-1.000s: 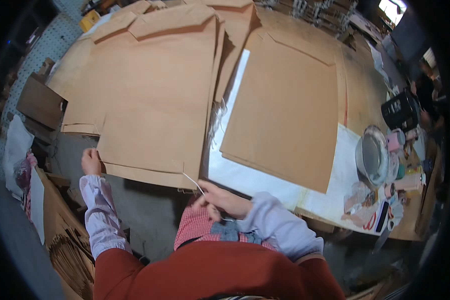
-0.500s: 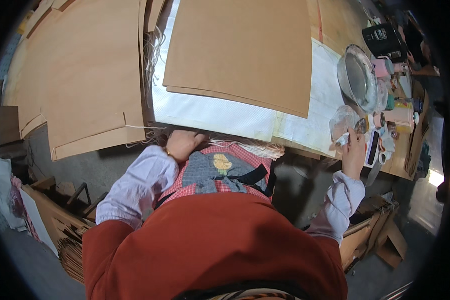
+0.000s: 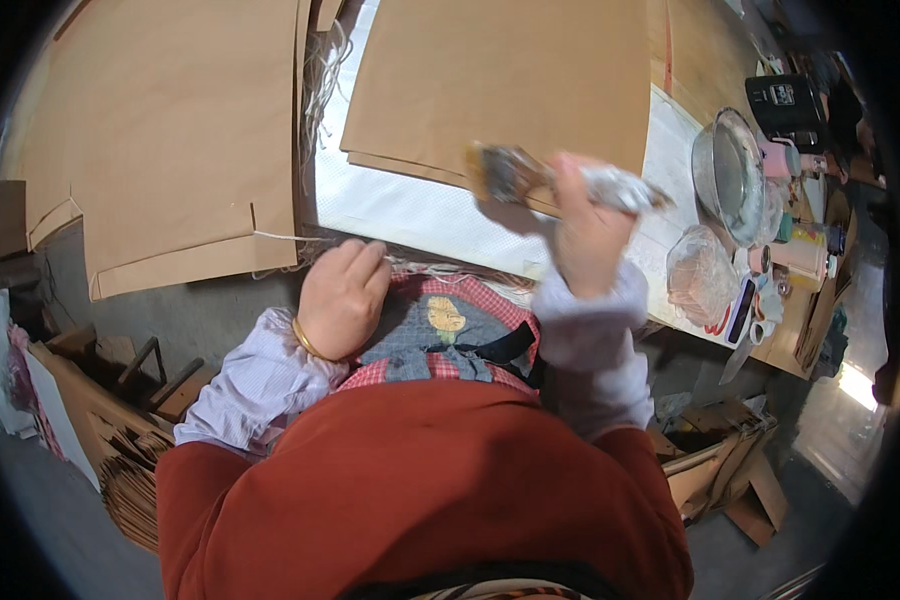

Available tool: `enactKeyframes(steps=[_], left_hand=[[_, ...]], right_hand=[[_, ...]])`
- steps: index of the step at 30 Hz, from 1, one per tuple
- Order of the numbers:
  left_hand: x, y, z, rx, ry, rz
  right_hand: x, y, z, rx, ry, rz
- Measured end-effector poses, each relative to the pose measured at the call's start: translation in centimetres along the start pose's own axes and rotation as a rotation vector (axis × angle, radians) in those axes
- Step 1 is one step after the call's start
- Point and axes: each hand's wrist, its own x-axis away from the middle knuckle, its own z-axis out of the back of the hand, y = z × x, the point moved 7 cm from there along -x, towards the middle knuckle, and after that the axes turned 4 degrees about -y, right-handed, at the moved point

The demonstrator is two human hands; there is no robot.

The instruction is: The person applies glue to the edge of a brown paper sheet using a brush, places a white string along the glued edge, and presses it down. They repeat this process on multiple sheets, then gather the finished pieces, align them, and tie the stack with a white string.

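Observation:
My right hand point(image 3: 585, 240) is wrapped round a flat brush point(image 3: 615, 187), its handle covered in clear plastic or tape. The brush is raised over the near edge of the stacked brown paper sheets point(image 3: 500, 80), its dark bristles pointing left; motion blurs it slightly. At the table's front edge, my left hand point(image 3: 340, 300) has its fingers pinched together beside a bundle of pale strings point(image 3: 445, 268) on my lap. What those fingertips hold, if anything, is hidden. A checked apron point(image 3: 390, 335) lies below the strings.
Large brown paper pieces point(image 3: 190, 130) cover the left, with loose strings point(image 3: 320, 90) along their edge. A metal basin point(image 3: 727, 175), a clear plastic bag point(image 3: 700, 270), a phone point(image 3: 741, 310) and bottles stand at the right. Cardboard boxes point(image 3: 715, 450) sit below the table.
My right hand has swung left from beside the plastic bag to above the paper sheets, carrying the brush. My left hand has drawn slightly back towards me, and the view has shifted a little.

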Motion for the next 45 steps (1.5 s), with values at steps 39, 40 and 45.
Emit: enactKeyframes(steps=[39,40,45], left_hand=[[-7.3,-4.0,-2.6,-0.38,-0.16,0.172],[-7.3,-4.0,-2.8,-0.388,-0.193,0.186],[-7.2,-3.7,-2.6,-0.363,-0.19,0.189]], right_hand=[[-2.6,3.0,0.6,0.349,0.001,-0.006],[-3.0,3.9,0.3,0.586,-0.018,-0.051],[-4.0,3.7,6.8,0.94,0.083,-0.141]])
